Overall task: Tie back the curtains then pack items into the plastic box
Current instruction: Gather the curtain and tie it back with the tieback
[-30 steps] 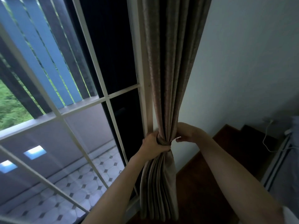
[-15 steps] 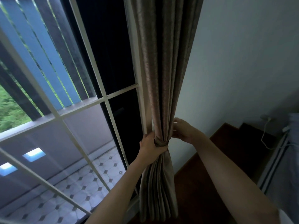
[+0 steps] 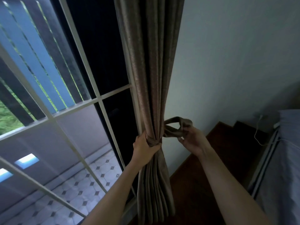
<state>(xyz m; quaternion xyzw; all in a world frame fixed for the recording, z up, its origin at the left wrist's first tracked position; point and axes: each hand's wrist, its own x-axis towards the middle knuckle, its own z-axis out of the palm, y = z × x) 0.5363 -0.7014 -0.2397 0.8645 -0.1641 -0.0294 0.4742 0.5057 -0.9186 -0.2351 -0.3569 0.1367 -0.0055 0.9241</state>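
Note:
A brown-grey curtain (image 3: 151, 82) hangs in a gathered bundle beside the window frame. My left hand (image 3: 144, 147) grips the bundle at its narrowed waist, where a matching fabric tie-back wraps round it. The loose looped end of the tie-back (image 3: 176, 129) sticks out to the right of the curtain. My right hand (image 3: 191, 138) pinches that looped end, held a little away from the bundle. No plastic box is in view.
A white-framed glass door (image 3: 100, 98) fills the left, with a tiled balcony beyond. A pale wall (image 3: 235, 62) stands right of the curtain. Dark wooden floor (image 3: 211, 168) lies below. A bed edge (image 3: 285, 159) and a white cable (image 3: 258, 132) are at the far right.
My right hand has drawn away from the curtain to the right, pulling a loop of the tie-back out into view. My left hand keeps its grip on the bundle.

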